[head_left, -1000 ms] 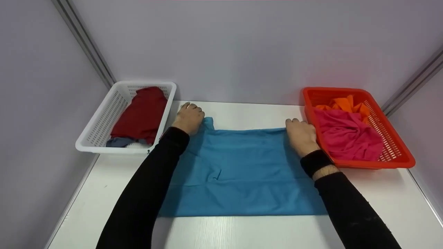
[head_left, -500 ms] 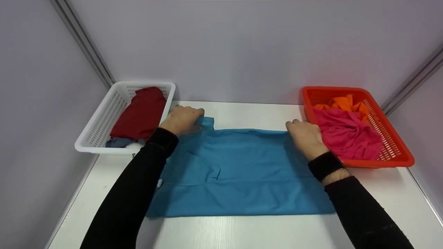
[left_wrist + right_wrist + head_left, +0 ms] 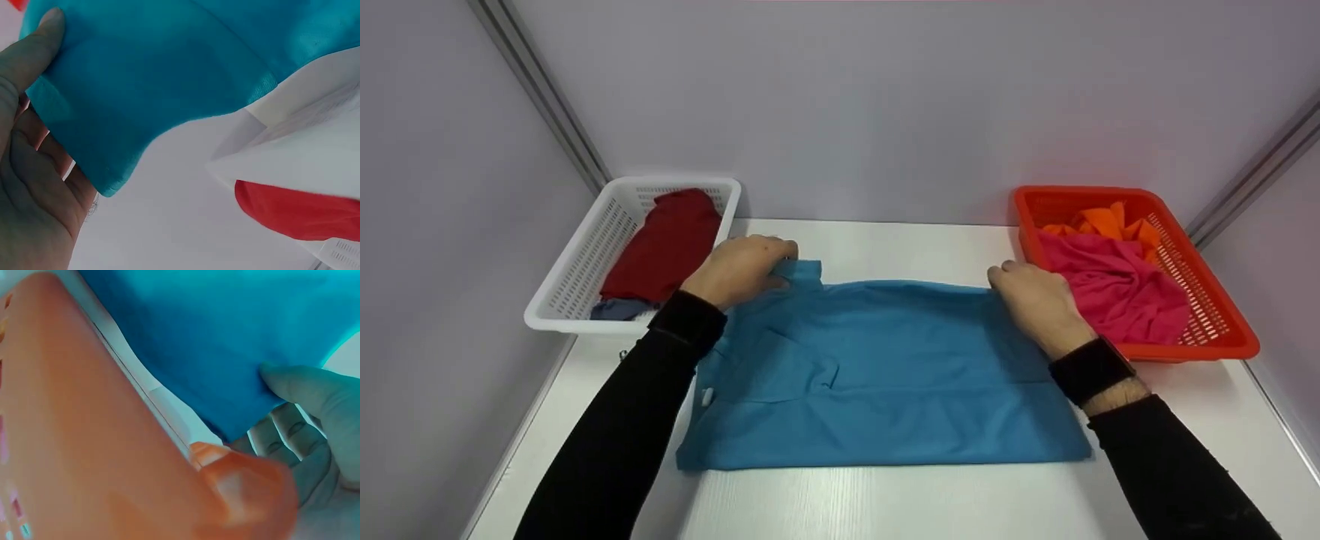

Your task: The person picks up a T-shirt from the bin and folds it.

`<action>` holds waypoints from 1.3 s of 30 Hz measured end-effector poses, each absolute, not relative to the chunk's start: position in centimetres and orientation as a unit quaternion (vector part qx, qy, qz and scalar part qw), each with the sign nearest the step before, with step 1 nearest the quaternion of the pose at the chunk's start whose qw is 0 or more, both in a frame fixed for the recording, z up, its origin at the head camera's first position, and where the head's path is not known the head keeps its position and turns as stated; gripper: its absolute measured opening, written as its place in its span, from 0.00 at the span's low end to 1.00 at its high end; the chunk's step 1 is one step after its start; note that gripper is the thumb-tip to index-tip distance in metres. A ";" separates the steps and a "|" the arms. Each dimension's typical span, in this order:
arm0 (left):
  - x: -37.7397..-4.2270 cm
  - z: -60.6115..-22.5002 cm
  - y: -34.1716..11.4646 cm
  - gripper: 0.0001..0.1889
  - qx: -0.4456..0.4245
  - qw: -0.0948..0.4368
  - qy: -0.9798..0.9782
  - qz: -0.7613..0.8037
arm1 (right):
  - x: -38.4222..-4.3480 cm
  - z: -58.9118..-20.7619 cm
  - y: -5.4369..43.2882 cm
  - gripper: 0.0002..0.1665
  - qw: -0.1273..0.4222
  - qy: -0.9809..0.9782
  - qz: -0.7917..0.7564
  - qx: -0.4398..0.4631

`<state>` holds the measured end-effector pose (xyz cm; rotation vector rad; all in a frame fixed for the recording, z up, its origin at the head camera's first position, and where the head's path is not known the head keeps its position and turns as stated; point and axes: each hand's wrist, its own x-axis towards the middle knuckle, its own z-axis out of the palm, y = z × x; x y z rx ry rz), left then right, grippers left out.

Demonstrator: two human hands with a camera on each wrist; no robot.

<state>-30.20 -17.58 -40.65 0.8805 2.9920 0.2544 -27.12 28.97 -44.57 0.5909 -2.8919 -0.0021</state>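
A blue T-shirt [image 3: 900, 360] lies spread on the white table, folded into a wide shape with a sleeve-like flap at its far left corner. My left hand [image 3: 741, 270] pinches that corner; in the left wrist view the thumb [image 3: 46, 34] lies on top of the cloth and the fingers are beneath. At the far right corner my right hand [image 3: 1039, 307] pinches the edge, its thumb [image 3: 304, 388] above and fingers under the cloth in the right wrist view. A small white tag [image 3: 707, 397] shows near the shirt's left edge.
A white basket [image 3: 562, 325] with a dark red cloth [image 3: 664, 244] and a grey-blue one [image 3: 619, 308] stands at the left. To the right, a red basket [image 3: 1222, 352] holds pink cloth [image 3: 1117, 292] and orange cloth [image 3: 1110, 223]. Walls [image 3: 870, 112] enclose the back and sides.
My left hand has moved left and nearer, still on the corner. The right hand has shifted slightly right and nearer. More of the shirt's lower corners and the white tag now show.
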 end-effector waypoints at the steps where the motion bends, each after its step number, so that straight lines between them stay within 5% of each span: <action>1: -29.9 -40.6 -17.6 0.18 0.283 0.006 0.956 0.081 | -26.9 -44.5 29.0 0.15 0.095 -0.974 0.003 0.206; 27: -20.7 -42.4 -19.1 0.12 0.339 0.039 0.938 0.056 | -20.1 -44.7 29.8 0.32 0.097 -0.951 -0.068 0.287; 39: -18.3 -45.3 -18.9 0.12 0.380 0.102 0.916 0.083 | -17.7 -48.3 29.5 0.19 0.117 -0.932 -0.148 0.309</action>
